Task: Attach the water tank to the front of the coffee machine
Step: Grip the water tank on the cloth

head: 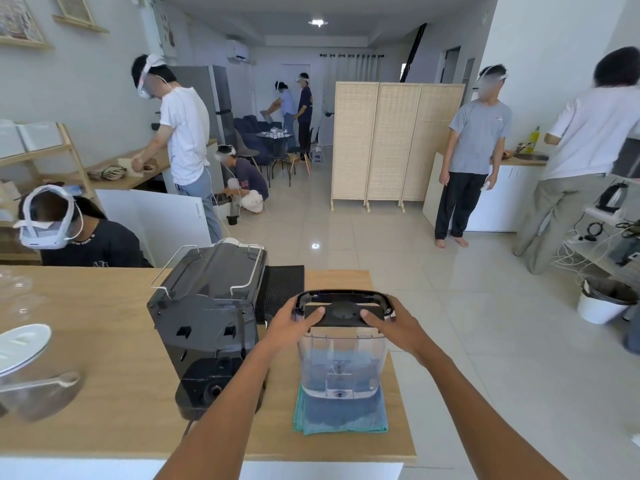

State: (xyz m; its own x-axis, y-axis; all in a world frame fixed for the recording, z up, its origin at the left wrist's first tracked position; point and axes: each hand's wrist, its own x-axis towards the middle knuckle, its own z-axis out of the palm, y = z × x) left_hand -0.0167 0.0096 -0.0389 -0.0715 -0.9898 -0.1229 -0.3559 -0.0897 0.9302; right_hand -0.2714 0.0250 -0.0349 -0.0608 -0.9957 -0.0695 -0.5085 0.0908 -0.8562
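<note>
Here the clear water tank (343, 362) stands on a teal cloth (341, 415) at the right end of the tabletop (104, 341), just beside the black coffee machine (211, 327) but apart from it. The 2 hands clasp its black lid from either side: left hand (294, 322) and right hand (389, 325) each wrapped around the rim, thumbs pressing on top. To do the step well, lift it straight and level, bring it to the machine's near face, line its base valve over the round socket (216, 389) low down, then seat it squarely.
</note>
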